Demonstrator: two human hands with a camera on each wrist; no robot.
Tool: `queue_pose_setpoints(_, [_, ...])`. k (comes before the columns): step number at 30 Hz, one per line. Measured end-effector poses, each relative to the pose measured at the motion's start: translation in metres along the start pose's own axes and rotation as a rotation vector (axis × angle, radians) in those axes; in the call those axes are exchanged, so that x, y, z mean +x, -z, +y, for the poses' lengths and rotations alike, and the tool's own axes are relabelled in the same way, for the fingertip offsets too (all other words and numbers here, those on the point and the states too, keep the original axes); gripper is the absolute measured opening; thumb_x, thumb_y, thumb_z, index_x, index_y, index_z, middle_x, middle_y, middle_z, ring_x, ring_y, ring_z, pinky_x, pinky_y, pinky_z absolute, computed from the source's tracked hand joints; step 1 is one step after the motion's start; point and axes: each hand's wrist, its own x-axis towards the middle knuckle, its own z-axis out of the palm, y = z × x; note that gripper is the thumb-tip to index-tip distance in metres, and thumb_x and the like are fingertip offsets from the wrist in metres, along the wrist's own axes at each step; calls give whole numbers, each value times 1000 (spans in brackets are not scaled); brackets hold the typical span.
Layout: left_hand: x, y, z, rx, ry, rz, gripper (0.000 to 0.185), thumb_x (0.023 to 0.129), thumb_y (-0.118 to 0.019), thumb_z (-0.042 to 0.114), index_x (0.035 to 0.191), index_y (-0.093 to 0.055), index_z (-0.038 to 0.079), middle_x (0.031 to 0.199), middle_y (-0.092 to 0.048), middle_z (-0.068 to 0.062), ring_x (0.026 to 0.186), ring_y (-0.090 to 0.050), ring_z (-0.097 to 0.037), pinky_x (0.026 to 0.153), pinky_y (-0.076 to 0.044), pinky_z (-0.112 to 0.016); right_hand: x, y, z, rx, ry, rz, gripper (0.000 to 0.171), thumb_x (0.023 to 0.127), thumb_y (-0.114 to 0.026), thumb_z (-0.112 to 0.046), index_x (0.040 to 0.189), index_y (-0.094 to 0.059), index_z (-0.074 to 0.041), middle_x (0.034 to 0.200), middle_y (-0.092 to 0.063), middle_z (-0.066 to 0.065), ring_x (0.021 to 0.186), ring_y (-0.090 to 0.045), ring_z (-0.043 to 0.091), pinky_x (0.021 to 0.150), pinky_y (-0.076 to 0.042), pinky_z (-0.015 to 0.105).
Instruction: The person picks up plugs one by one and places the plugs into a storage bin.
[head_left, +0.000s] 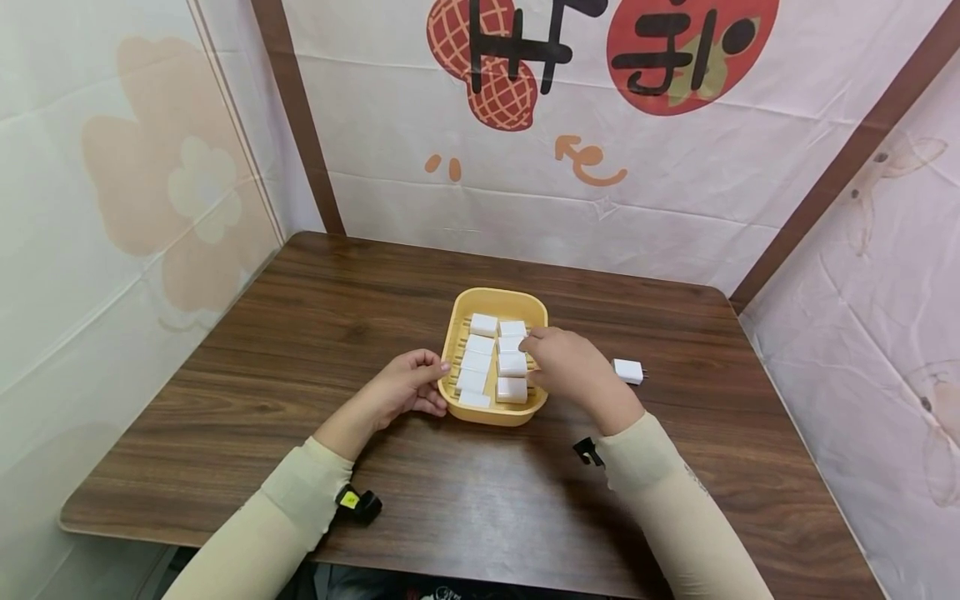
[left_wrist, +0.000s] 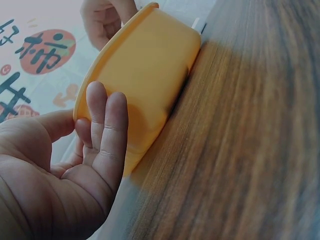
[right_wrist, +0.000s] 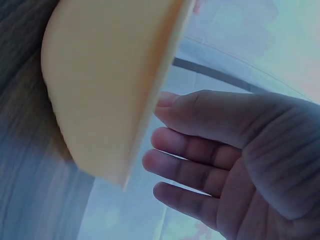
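Note:
A yellow plastic basket (head_left: 498, 298) stands on the table, holding two columns of white plug-in chargers (head_left: 476, 362). On its left side, my left hand (head_left: 405, 385) grips the rim between thumb and fingers; two fingers stick out straight along the outer wall in the left wrist view. My right hand (head_left: 572, 367) reaches over the right rim, with thumb and index finger about a white charger (head_left: 512, 365) in the right column. In the right wrist view the basket wall (right_wrist: 105, 85) hides the fingertips' contact. Another white charger (head_left: 627, 372) lies on the table to the right, prongs pointing right.
The brown wood-grain table (head_left: 450, 492) extends around the basket. Behind it hangs a white printed cloth (head_left: 525, 208), with more cloth along both sides. A black strap device (head_left: 358, 505) sits on the left wrist, another (head_left: 587, 452) by the right.

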Motion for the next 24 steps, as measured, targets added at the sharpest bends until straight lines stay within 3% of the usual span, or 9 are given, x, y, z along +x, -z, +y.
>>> queue_pose_setpoints(9, [0,-1,1,6,9,5,33,106,-59,27,119,-49,-2,83,-67,-10,68,-71,-19,70,-65,-38,-17,6,27,8,-22,91,29,90,-76,-12,118,-73,-9,110,-67,6,98,-66,24,82,-59,42])
queue_pose_setpoints(17, [0,0,2,-14,-5,-7,25,106,-59,25,111,-49,3,80,-66,-9,66,-70,-19,68,-64,-38,-26,10,44,2,-115,46,40,87,-81,-15,125,-71,-7,117,-66,10,103,-68,28,85,-59,45])
queue_pose_setpoints(24, [1,-1,1,-26,4,-11,21,106,-58,23,109,-49,5,79,-66,-9,65,-70,-20,68,-64,-39,-34,2,60,-5,-178,1,37,91,-77,-14,125,-69,-3,118,-65,13,106,-67,31,87,-59,48])
